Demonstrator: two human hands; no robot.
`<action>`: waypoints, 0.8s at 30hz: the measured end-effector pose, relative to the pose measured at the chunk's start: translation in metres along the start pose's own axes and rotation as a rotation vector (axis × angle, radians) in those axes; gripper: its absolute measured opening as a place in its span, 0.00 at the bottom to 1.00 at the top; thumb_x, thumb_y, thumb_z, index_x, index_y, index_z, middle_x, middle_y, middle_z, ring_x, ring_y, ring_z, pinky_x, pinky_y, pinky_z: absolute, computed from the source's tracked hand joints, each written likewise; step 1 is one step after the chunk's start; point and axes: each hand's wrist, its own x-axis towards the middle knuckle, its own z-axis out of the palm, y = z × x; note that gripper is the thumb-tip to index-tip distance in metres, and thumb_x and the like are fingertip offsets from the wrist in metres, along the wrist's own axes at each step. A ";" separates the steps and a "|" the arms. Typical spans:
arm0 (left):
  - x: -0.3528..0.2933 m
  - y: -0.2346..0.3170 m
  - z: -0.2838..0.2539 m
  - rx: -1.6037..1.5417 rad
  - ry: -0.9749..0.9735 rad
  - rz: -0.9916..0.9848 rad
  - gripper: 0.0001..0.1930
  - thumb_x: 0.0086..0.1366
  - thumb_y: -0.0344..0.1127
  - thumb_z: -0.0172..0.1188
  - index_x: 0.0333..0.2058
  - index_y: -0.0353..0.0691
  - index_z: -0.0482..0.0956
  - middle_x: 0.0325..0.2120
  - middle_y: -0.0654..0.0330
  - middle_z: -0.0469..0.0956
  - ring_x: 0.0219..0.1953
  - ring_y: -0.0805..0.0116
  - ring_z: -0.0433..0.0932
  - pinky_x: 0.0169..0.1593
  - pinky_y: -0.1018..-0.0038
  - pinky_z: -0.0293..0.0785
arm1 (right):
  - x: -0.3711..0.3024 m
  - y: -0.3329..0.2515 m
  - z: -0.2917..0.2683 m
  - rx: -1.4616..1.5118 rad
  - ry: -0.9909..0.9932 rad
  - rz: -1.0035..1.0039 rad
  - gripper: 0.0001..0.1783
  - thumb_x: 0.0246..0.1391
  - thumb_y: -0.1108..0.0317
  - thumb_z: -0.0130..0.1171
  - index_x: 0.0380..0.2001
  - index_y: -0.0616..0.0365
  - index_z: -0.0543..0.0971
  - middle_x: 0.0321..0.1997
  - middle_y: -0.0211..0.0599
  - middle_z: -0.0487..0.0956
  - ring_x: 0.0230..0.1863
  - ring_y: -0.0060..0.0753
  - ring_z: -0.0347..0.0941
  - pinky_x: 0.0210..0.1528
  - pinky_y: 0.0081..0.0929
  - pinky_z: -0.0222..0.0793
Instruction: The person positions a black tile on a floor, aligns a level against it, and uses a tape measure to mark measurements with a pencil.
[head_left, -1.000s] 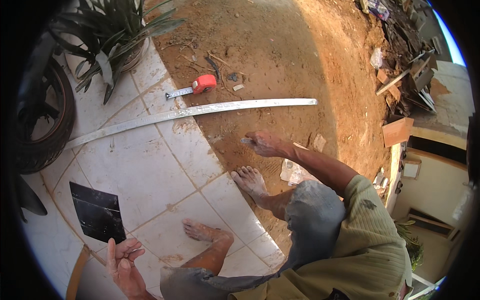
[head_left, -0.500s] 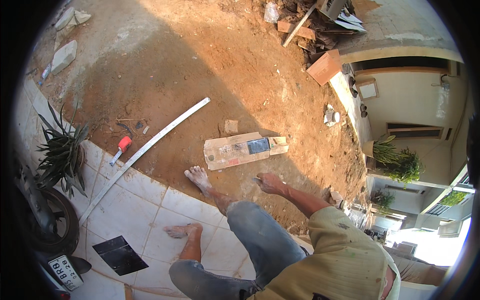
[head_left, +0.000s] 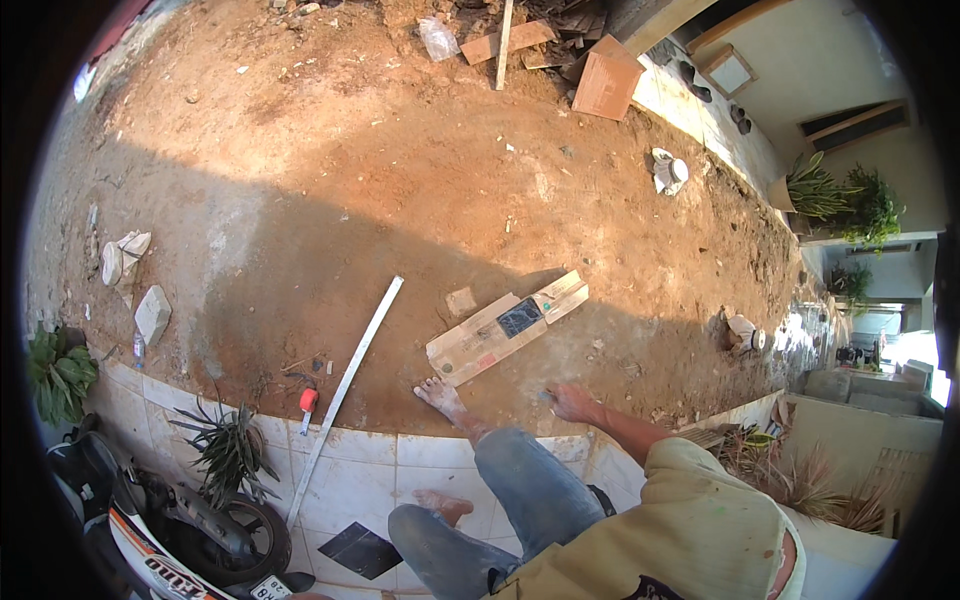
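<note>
- From here I can't tell the left hand's state
- Black tile lies on white floor tiles by the left knee
- Right hand grips a small grey piece above the dirt
- Red tape measure sits left of a long pale bar
- Flattened cardboard bears a dark rectangular piece

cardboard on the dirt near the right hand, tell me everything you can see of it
The cardboard is a long, brown, flattened piece, narrower toward its upper-right end, with printed marks, one reddish, on its face. It lies on the bare dirt, slanting from lower left to upper right. A dark rectangular piece sits on it before the narrower end. Its lower-left end is close to the person's foot; contact is unclear. The right hand is apart from it.
</note>
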 end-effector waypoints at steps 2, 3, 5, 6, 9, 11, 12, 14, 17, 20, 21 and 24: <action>0.033 0.014 0.005 -0.123 0.073 -0.087 0.10 0.53 0.33 0.69 0.29 0.39 0.76 0.27 0.54 0.80 0.36 0.54 0.81 0.39 0.62 0.83 | -0.004 0.003 -0.024 0.058 0.080 -0.021 0.15 0.55 0.58 0.57 0.34 0.61 0.79 0.33 0.60 0.80 0.37 0.64 0.77 0.40 0.56 0.72; 0.063 0.023 0.000 -0.113 -0.146 -0.055 0.11 0.54 0.34 0.68 0.31 0.38 0.77 0.27 0.54 0.80 0.35 0.54 0.81 0.40 0.59 0.83 | -0.005 0.004 -0.040 0.105 0.118 -0.005 0.16 0.56 0.57 0.57 0.35 0.61 0.79 0.33 0.60 0.80 0.37 0.63 0.77 0.39 0.56 0.72; 0.108 0.030 -0.008 -0.096 -0.393 -0.024 0.11 0.55 0.35 0.68 0.34 0.37 0.78 0.27 0.54 0.80 0.34 0.53 0.82 0.40 0.57 0.83 | -0.011 0.017 -0.056 0.174 0.165 0.026 0.17 0.56 0.55 0.57 0.35 0.61 0.79 0.34 0.59 0.80 0.37 0.63 0.77 0.39 0.55 0.72; 0.127 0.028 -0.011 -0.104 -0.526 0.053 0.13 0.56 0.36 0.67 0.36 0.36 0.78 0.28 0.53 0.80 0.33 0.53 0.82 0.42 0.56 0.83 | -0.015 0.030 -0.064 0.168 0.163 0.109 0.18 0.55 0.54 0.58 0.36 0.60 0.79 0.34 0.59 0.80 0.37 0.63 0.77 0.39 0.54 0.72; 0.169 0.026 0.004 -0.108 -0.574 0.283 0.17 0.57 0.36 0.66 0.44 0.35 0.78 0.30 0.53 0.81 0.34 0.52 0.82 0.45 0.54 0.82 | -0.038 0.032 -0.093 0.204 0.160 0.230 0.17 0.55 0.57 0.56 0.39 0.59 0.79 0.36 0.58 0.80 0.39 0.62 0.77 0.41 0.53 0.72; 0.197 0.008 0.010 -0.174 -0.489 0.607 0.22 0.61 0.38 0.64 0.54 0.43 0.74 0.38 0.51 0.81 0.35 0.50 0.83 0.46 0.50 0.80 | -0.055 0.036 -0.101 0.252 0.161 0.282 0.15 0.53 0.62 0.54 0.39 0.60 0.79 0.36 0.58 0.80 0.40 0.62 0.77 0.43 0.52 0.73; 0.215 -0.010 0.005 -0.223 -0.514 0.773 0.25 0.64 0.40 0.62 0.60 0.51 0.70 0.44 0.49 0.80 0.36 0.49 0.83 0.46 0.46 0.80 | -0.062 0.042 -0.095 0.283 0.166 0.291 0.14 0.53 0.63 0.54 0.38 0.60 0.79 0.35 0.57 0.80 0.40 0.62 0.77 0.42 0.52 0.73; 0.232 -0.034 0.004 -0.131 -0.356 0.620 0.26 0.65 0.35 0.60 0.63 0.49 0.68 0.36 0.48 0.80 0.37 0.60 0.80 0.43 0.58 0.78 | -0.070 0.044 -0.085 0.360 0.348 0.301 0.11 0.51 0.64 0.55 0.32 0.61 0.80 0.29 0.57 0.79 0.34 0.62 0.78 0.38 0.54 0.72; 0.268 -0.100 0.021 -0.110 -0.147 0.353 0.26 0.62 0.27 0.61 0.60 0.48 0.72 0.32 0.49 0.82 0.33 0.63 0.80 0.45 0.56 0.80 | -0.090 0.161 0.035 -0.008 0.229 0.320 0.10 0.49 0.65 0.57 0.22 0.60 0.79 0.20 0.53 0.76 0.23 0.59 0.74 0.31 0.57 0.69; 0.276 -0.163 -0.011 0.006 -0.068 0.044 0.25 0.61 0.25 0.59 0.59 0.44 0.72 0.31 0.51 0.81 0.31 0.65 0.79 0.44 0.62 0.80 | -0.048 0.138 0.045 0.107 0.353 0.280 0.11 0.47 0.64 0.59 0.19 0.61 0.78 0.17 0.50 0.74 0.20 0.56 0.73 0.28 0.55 0.68; 0.272 -0.185 -0.018 -0.002 0.003 -0.158 0.25 0.61 0.25 0.58 0.58 0.42 0.73 0.31 0.52 0.81 0.31 0.66 0.79 0.43 0.65 0.80 | -0.040 0.131 0.039 0.236 0.424 0.329 0.12 0.47 0.63 0.61 0.18 0.61 0.78 0.18 0.49 0.74 0.22 0.54 0.73 0.28 0.53 0.68; 0.272 -0.254 -0.007 -0.001 0.149 -0.544 0.24 0.60 0.25 0.57 0.57 0.36 0.74 0.32 0.53 0.82 0.31 0.68 0.79 0.41 0.69 0.79 | -0.037 0.163 0.040 0.157 0.403 0.489 0.14 0.47 0.60 0.63 0.21 0.62 0.79 0.22 0.51 0.77 0.27 0.55 0.76 0.31 0.52 0.69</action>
